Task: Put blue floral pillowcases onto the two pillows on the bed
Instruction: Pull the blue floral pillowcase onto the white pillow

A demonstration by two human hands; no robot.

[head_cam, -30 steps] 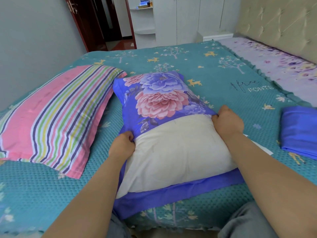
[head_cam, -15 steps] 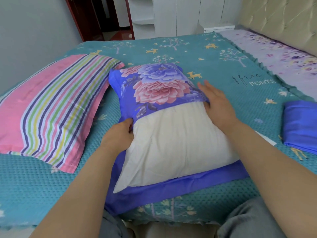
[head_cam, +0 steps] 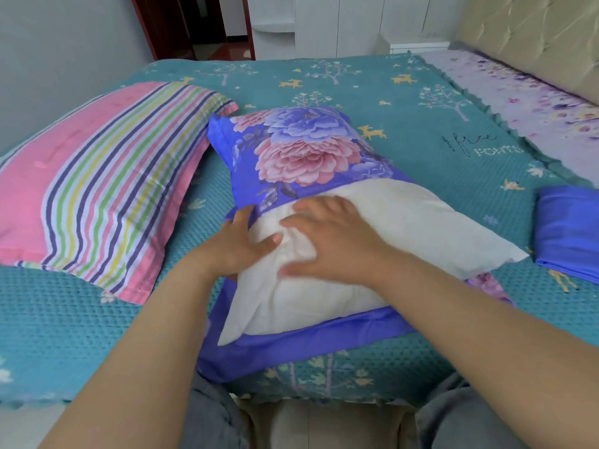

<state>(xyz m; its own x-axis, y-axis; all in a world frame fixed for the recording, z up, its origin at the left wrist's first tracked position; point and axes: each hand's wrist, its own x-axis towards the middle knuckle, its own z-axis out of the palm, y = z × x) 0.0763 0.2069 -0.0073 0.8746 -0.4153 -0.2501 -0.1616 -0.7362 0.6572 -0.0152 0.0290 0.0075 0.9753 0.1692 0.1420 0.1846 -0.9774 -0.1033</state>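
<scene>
On the bed (head_cam: 421, 131), right of the striped pillow (head_cam: 97, 189), the white pillow (head_cam: 372, 241) lies with its long axis running away from the person, far end sheathed in the floral pillowcase (head_cam: 301, 147). Its bare near half is pressed by the flat right hand (head_cam: 334, 244); its left edge is touched by the released left hand (head_cam: 240, 244). A folded pillowcase (head_cam: 570, 231) lies further right.

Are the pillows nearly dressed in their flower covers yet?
Not yet. The blue floral pillowcase covers only the far part of the white pillow. Both hands, left and right, rest on it. The striped pillow waits untouched; a folded blue cloth lies nearby.
</scene>
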